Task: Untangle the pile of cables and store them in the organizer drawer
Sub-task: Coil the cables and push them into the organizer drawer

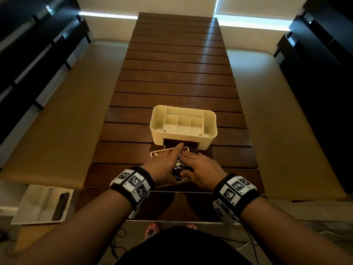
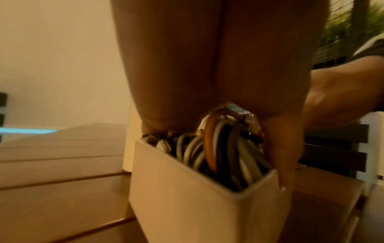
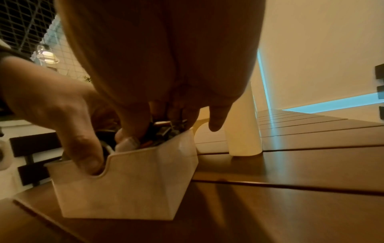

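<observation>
- On the near end of the slatted wooden table [image 1: 172, 73], a cream organizer [image 1: 183, 127] stands with its drawer [image 1: 186, 149] pulled out toward 6 o'clock.
- The drawer is packed with coiled cables [image 2: 224, 148], grey, black and one orange, filling it to the rim.
- The left hand [image 1: 164, 165] lies on the cables at the drawer's 9 o'clock side, fingers spread and fairly straight, forefinger reaching toward 12 o'clock at the organizer's slot; its thumb sits in the notch of the drawer front.
- The right hand [image 1: 200, 169] presses flat on the cables at the 3 o'clock side, fingers straight and close together.
- At 8 o'clock, beside the table, a white tray [image 1: 38, 203] holds a dark phone-like object [image 1: 60, 206].
</observation>
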Available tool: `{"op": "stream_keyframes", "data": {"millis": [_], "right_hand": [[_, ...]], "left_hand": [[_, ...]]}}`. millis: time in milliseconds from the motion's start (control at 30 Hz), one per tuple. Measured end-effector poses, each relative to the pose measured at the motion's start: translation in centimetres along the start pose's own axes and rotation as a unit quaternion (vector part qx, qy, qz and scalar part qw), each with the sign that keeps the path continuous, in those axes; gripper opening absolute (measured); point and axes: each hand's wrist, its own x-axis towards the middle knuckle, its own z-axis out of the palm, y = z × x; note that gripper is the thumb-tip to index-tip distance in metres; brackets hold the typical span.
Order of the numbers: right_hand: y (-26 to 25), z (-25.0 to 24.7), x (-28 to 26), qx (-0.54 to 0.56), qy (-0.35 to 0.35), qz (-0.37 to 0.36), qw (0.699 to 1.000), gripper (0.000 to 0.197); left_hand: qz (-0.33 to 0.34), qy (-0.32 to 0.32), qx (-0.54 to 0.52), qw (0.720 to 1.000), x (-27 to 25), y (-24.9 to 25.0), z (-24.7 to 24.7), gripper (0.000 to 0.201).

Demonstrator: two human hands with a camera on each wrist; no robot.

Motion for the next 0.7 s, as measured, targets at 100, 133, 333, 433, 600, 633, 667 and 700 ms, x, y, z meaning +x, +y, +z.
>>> {"op": "stream_keyframes", "data": {"millis": [100, 133, 333, 433, 600, 633, 667, 700], "right_hand": [[-0.2, 0.6, 0.1, -0.031, 0.020, -0.009, 0.999, 0.065], [-0.3, 0.7, 0.3, -0.042, 0.023, -0.004, 0.999, 0.064], [-0.8, 0.7, 0.5, -0.081, 0.021, 0.010, 0.996, 0.065], [-1.0, 0.9, 0.2, -0.091, -0.001, 0.013, 0.996, 0.065], [-1.9, 1.2, -0.8, -0.078, 0.010, 0.014, 0.997, 0.067], [-2.2, 1.0, -0.8, -0.088, 0.027, -0.004, 0.996, 0.067], [-2.5, 0.9, -0.6, -0.101, 0.035, -0.028, 0.994, 0.066], [-2.7, 1.0, -0.4, -0.117, 0.031, -0.049, 0.991, 0.063]], "left_hand": [[0.003, 0.037, 0.039, 0.999, -1.6, 0.3, 0.4, 0.113], [0.000, 0.066, 0.064, 0.996, -2.4, 0.5, 0.0, 0.107], [-0.048, 0.096, 0.140, 0.984, -4.0, 0.1, 0.3, 0.075], [-0.057, 0.048, 0.127, 0.989, -3.5, -0.7, 1.6, 0.068], [-0.073, 0.051, 0.217, 0.972, -3.3, -0.7, 2.2, 0.063], [-0.080, 0.050, 0.229, 0.969, -3.2, -0.5, 2.3, 0.063], [-0.085, 0.048, 0.236, 0.967, -3.1, -0.4, 2.5, 0.062], [-0.086, 0.046, 0.240, 0.966, -3.0, -0.3, 2.6, 0.062]]}}
